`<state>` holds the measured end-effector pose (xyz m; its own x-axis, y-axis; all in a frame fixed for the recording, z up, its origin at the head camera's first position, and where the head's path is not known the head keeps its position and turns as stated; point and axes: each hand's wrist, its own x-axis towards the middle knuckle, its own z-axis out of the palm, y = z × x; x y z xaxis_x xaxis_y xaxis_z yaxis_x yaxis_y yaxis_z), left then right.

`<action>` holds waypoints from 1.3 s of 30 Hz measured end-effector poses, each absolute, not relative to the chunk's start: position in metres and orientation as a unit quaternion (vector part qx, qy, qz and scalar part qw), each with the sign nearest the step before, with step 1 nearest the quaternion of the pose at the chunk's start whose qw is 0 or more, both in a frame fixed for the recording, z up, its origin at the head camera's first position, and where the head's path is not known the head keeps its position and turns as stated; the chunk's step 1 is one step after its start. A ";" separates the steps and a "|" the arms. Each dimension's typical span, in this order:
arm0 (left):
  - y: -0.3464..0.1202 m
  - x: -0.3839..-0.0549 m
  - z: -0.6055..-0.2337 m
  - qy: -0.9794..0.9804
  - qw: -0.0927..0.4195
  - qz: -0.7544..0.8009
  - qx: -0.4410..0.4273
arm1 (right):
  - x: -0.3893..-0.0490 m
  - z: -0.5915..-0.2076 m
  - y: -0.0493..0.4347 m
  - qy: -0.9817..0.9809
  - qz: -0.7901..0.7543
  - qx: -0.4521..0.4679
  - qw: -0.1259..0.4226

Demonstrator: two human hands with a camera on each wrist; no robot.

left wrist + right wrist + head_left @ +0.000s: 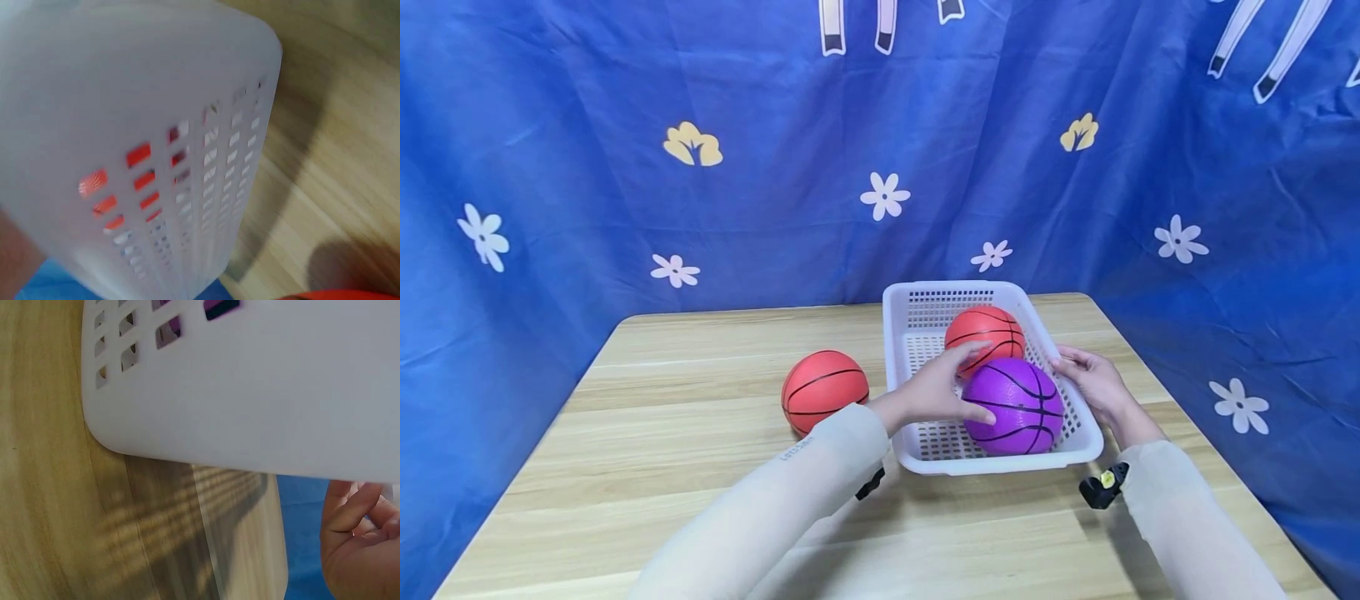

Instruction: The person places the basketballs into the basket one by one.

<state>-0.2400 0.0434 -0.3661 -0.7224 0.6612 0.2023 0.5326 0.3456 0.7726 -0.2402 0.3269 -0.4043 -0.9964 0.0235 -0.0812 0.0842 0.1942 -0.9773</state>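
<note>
A white plastic basket stands on the right part of the table, with a red ball at its back right and a purple ball in front of it. Both balls carry black basketball lines. My left hand reaches over the basket's left rim, thumb and fingers spread at the left side of the purple ball. Its thumb overlaps that ball; firm contact cannot be told. My right hand holds the basket's right rim, its curled fingers partly hidden by the basket in the right wrist view.
Another red ball lies on the wooden table, left of the basket and close to my left forearm. A blue curtain with printed flowers surrounds the table's back and sides.
</note>
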 end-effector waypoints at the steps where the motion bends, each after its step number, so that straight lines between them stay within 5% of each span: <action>1: 0.041 -0.240 -0.364 0.816 0.071 0.451 0.356 | -0.240 -0.404 0.327 0.772 -0.635 0.034 0.024; 20: -0.040 -0.255 -0.329 0.813 -0.030 0.531 0.237 | -0.240 -0.405 0.328 0.772 -0.633 0.041 0.030; 39: -0.141 -0.257 -0.383 0.819 -0.078 0.520 0.230 | -0.243 -0.407 0.329 0.772 -0.633 0.040 0.031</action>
<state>-0.2573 -0.1415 -0.3829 -0.8819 0.2959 0.3671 0.4582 0.3543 0.8152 -0.2426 0.3289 -0.4072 -0.9949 0.0234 -0.0984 0.1010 0.1949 -0.9756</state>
